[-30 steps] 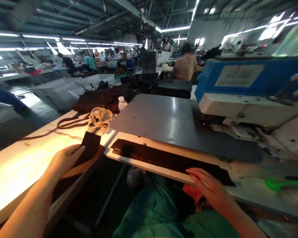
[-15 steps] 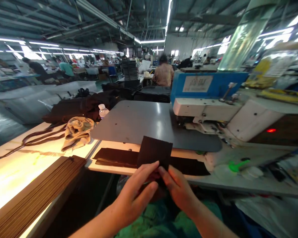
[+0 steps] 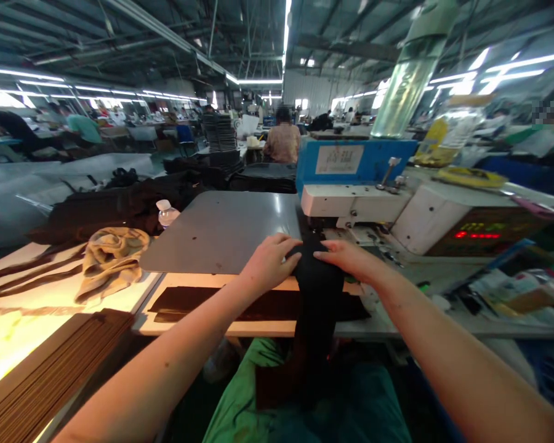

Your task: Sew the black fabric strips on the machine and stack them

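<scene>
On the table (image 3: 50,295), far to the left of the sewing machine (image 3: 378,203), a stack of dark strips (image 3: 50,369) lies at the near edge, with a crumpled tan cloth (image 3: 111,258) beyond it and a small water bottle (image 3: 166,214) further back, by a heap of dark fabric (image 3: 120,206). Nearer the machine, long dark pieces (image 3: 240,304) lie flat on the pale board just in front of the grey machine plate (image 3: 221,231). The left hand (image 3: 272,261) rests on that plate's near right corner, fingers curled and pinching the left top edge of a black fabric piece (image 3: 318,295). That piece sits at the foot of the sewing machine's head, its top on the plate and the rest hanging down over the board toward the green-clad lap. The right hand (image 3: 351,258) comes in from the machine's side, palm down, fingertips pressing the piece's right top edge. To do this well, I judge that both hands should keep the top edge taut and square to the machine's head, feed it flat with no fold, and let the hanging length run free so it drags nothing sideways. Fingertips should stay behind the edge, clear of the shadowed needle area, which cannot be made out here. To the right of the machine, a panel with red lit digits (image 3: 477,235) glows.
</scene>
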Tool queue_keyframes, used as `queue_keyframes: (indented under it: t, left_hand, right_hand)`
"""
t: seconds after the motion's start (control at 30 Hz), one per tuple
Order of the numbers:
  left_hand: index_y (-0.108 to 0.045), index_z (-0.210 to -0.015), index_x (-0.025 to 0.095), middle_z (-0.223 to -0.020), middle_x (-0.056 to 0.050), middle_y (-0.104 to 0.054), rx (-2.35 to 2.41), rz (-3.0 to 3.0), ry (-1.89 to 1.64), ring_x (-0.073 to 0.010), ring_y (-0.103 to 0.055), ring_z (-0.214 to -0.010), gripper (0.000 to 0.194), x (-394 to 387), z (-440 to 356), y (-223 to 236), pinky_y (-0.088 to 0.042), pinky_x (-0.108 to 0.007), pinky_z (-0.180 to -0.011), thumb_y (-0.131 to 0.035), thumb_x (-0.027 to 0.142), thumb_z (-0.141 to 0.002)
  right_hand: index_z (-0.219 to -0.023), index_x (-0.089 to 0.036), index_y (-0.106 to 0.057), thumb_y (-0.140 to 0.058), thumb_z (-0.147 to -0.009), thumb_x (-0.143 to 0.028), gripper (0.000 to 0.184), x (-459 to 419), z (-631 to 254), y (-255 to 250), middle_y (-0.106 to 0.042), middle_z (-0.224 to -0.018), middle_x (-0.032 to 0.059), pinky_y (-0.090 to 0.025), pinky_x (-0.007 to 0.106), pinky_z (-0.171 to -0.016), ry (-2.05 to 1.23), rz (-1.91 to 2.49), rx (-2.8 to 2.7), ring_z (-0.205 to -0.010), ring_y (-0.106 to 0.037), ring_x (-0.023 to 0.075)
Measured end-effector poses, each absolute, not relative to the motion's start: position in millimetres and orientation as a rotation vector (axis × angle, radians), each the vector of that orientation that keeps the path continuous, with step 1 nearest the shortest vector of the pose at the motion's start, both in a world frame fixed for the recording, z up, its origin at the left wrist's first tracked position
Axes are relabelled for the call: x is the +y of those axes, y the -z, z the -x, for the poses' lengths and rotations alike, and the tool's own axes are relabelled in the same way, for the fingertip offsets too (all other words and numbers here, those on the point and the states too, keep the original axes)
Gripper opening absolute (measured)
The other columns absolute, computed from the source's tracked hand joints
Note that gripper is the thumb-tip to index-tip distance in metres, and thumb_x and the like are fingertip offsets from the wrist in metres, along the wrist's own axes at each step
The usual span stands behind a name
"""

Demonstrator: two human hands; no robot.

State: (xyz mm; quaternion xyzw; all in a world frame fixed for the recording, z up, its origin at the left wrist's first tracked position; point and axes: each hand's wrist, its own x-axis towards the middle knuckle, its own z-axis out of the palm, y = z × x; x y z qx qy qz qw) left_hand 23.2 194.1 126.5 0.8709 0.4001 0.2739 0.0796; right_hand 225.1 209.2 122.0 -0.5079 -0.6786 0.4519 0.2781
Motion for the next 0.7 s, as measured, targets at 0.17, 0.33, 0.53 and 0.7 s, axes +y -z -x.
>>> queue_keyframes:
  t: [0.17, 0.33, 0.53, 0.7]
  left_hand:
    - [-0.059, -0.11, 0.022, -0.104, -0.006, -0.056, 1.364, -2.767, -0.603, -0.0221, -0.049, -0.094, 0.033, 219, -33, -102, -0.043, -0.036, -0.083, -0.046, 0.041, -0.086]
    - [-0.058, -0.11, 0.022, -0.105, -0.006, -0.055, 1.34, -2.787, -0.577, -0.0215, -0.049, -0.095, 0.033, 227, -36, -102, -0.042, -0.034, -0.084, -0.044, 0.041, -0.086]
    - [-0.058, -0.109, 0.021, -0.105, -0.007, -0.054, 1.335, -2.793, -0.613, -0.0215, -0.048, -0.095, 0.032, 237, -40, -99, -0.04, -0.034, -0.086, -0.045, 0.038, -0.086]
    - [-0.058, -0.109, 0.021, -0.104, -0.007, -0.054, 1.338, -2.785, -0.615, -0.022, -0.048, -0.095, 0.032, 237, -41, -98, -0.04, -0.035, -0.085, -0.045, 0.038, -0.086]
  right_hand:
    - [-0.089, -0.015, -0.067, -0.059, -0.076, -0.027, 0.02, 232, -228, -110, -0.069, -0.076, 0.0039, -0.049, 0.028, -0.063, -0.878, 1.602, -1.951, -0.068, -0.062, 0.0184]
    - [-0.103, -0.01, -0.063, -0.055, -0.08, -0.026, 0.03, 235, -224, -114, -0.069, -0.079, 0.0068, -0.047, 0.026, -0.06, -0.629, 1.784, -1.977, -0.069, -0.062, 0.018]
    - [-0.108, -0.01, -0.062, -0.051, -0.082, -0.026, 0.032, 240, -222, -113, -0.065, -0.106, 0.0122, -0.044, 0.031, -0.084, -0.369, 1.827, -2.028, -0.097, -0.06, 0.0229]
    - [-0.114, -0.009, -0.059, -0.049, -0.084, -0.027, 0.037, 243, -219, -108, -0.061, -0.114, 0.0138, -0.042, 0.031, -0.09, -0.28, 1.817, -2.02, -0.105, -0.057, 0.0227]
